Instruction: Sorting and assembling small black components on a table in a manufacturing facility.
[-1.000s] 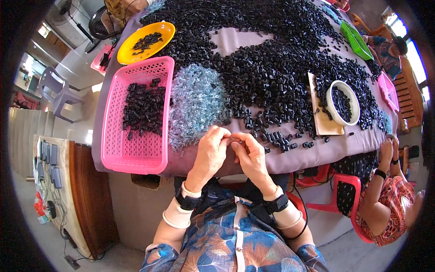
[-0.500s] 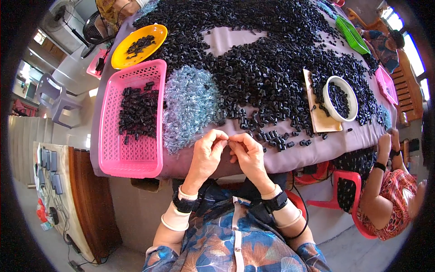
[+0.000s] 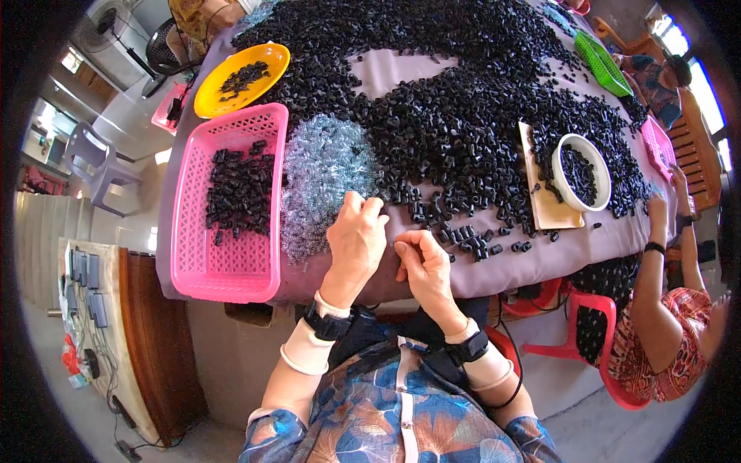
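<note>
My left hand point(image 3: 356, 241) is at the near edge of the silvery-blue pile of small coil-like pieces point(image 3: 328, 166), back of the hand up. Its fingers are curled and their tips are hidden, so what they grip does not show. Just right of it, over the bare cloth near the table edge, my right hand point(image 3: 427, 272) has thumb and forefinger pinched together; anything between them is too small to name. Many short black tube-like plastic parts point(image 3: 455, 147) cover the table beyond, with a few loose ones point(image 3: 475, 243) lying right of my hands.
A pink basket point(image 3: 185, 224) holding black parts stands at left, with a yellow plate point(image 3: 207, 94) behind it. At right, a white bowl point(image 3: 562, 174) sits by a tan board point(image 3: 557, 218). A co-worker point(image 3: 656, 332) sits at the right corner, arms over the table.
My hands, earlier together at the fingertips, have come apart. The left has moved forward to the silvery pile; the right has stayed almost in place. The co-worker's arms have shifted.
</note>
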The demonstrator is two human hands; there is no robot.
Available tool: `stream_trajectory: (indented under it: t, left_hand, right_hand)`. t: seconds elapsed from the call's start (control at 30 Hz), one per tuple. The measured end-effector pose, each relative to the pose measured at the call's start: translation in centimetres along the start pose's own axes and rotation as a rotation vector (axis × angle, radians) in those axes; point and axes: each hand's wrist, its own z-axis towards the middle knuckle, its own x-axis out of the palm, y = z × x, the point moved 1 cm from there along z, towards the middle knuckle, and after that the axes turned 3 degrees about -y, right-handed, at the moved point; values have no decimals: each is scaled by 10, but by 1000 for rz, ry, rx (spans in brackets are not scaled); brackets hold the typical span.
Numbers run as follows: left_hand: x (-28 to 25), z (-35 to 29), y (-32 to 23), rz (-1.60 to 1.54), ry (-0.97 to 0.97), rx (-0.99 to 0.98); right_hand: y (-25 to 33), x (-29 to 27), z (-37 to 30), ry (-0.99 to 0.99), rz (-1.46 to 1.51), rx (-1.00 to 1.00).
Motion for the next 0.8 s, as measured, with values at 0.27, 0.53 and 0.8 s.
stream_trajectory:
  t: [0.27,0.53,0.8]
  left_hand:
    - [5,-5,7,-24,19,54]
    - [-6,-21,3,-411,13,57]
    - [-4,-31,-2,-632,143,-24]
  right_hand:
    - [0,-1,-1,12,51,-10]
    - [-6,-1,1,-57,296,-17]
    - [-12,0,1,-72,230,-5]
